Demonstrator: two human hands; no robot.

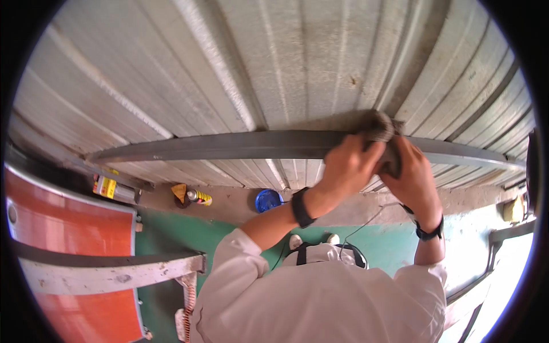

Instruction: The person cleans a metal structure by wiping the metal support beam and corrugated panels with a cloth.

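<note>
We seem to be mid-wipe: our left hand and right hand both curl closed around a grey rag, pressing it onto the long metal bar at about one o'clock. The bar's long axis runs nine to three across the corrugated wall, so the next stroke likely calls for sliding along it under steady pressure.

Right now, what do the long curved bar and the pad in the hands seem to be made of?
The curved bar looks like bare metal: grey, dull, smooth sheen. The pad, held by the left hand and right hand, seems coarse grey-brown abrasive fibre or cloth; its rough texture leaves that open.
</note>
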